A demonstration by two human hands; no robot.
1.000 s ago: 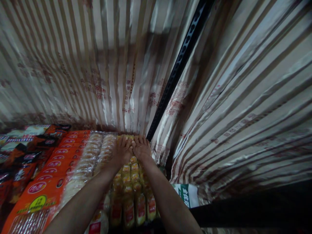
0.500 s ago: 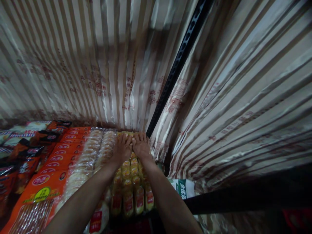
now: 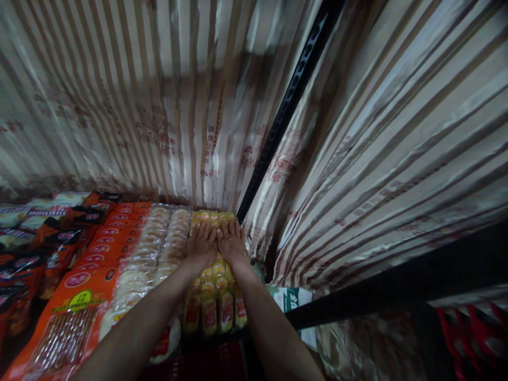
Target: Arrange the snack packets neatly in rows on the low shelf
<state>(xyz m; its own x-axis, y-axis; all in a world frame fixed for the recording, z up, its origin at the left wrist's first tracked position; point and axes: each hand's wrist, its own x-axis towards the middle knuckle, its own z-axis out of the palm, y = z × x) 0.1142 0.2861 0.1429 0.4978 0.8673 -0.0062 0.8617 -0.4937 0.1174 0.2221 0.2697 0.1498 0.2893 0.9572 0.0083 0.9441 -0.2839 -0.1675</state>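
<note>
Many yellow packets (image 3: 209, 312) lie beneath the left grip (image 3: 203, 244) and right grip (image 3: 232, 242), both released.

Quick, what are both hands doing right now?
Left hand: open, palm down on the yellow packets, gripping nothing visible.
Right hand: open, fingers spread on the same packets, gripping nothing visible.

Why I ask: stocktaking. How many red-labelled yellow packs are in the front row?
4 visible: leftmost pack, second pack, third pack, and fourth pack beside the right forearm, which may hide more.
</note>
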